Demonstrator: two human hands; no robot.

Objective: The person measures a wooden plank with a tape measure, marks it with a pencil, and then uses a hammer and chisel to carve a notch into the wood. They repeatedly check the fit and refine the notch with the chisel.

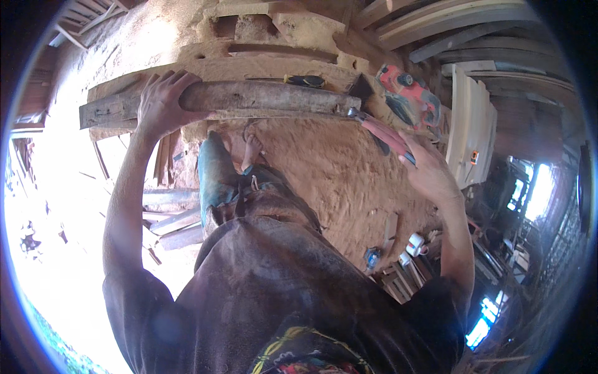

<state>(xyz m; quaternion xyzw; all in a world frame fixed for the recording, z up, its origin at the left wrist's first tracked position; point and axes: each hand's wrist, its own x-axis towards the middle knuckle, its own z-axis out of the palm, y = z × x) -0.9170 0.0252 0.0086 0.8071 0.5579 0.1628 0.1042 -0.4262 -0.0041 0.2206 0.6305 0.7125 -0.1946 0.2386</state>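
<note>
Left hand [163, 103] is up around 10 o'clock, fingers curled over the top of a long weathered wooden beam [261, 98] and clamped down on it. The beam runs sideways across the upper part of the view, resting on a sawdust-covered workbench [187, 47] made of rough planks. Right hand [418, 163] sits near 2 o'clock, fingers closed around a dark slim hand tool [383, 140], looks like a chisel, whose metal tip touches the beam's right end. Can't tell exactly how tight that grip is from this angle.

Just past the beam's end, around 1 o'clock, there's an orange power tool [411, 96], probably an electric planer, lying on the bench. A small yellow-and-black item [305, 80] lies on the bench just behind the beam at 12 o'clock. Sawdust floor [336, 174] is under everything, with the person's foot in a sandal [252, 149] below the beam. Stacked pale boards [470, 131] lean at 3 o'clock.
</note>
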